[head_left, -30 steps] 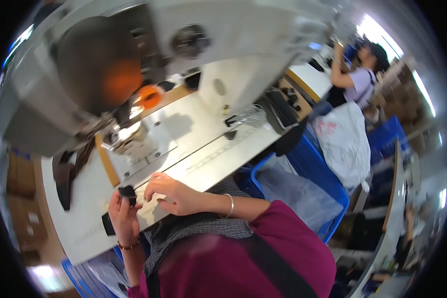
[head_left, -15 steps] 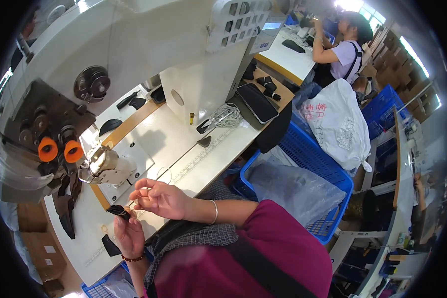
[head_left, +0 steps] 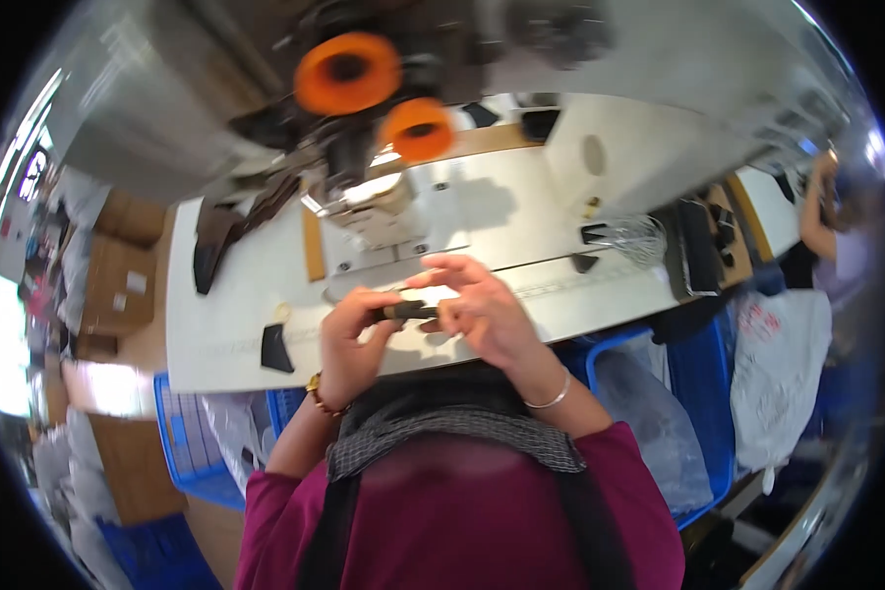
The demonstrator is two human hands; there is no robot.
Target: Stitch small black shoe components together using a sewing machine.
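Note:
Over the front part of the white table, my left hand pinches a small bundle of dark pieces between thumb and fingers; a tan patch shows on it. My right hand meets the bundle's right end with bent fingers, while its index finger reaches out above. Motion blur hides exactly how those fingertips grip. Left of my hands lie a loose black piece and a thin pale ring. Just beyond my hands is the sewing machine's metal arm.
Two orange cones hang overhead on the machine. Coiled cord and a small dark piece lie on the table's right. Blue baskets stand below, a white sack at right. A co-worker sits far right.
My view has swung left, so the machine and table appear more square-on. The bundle now lies level between my hands, and my right hand has come to its right end.

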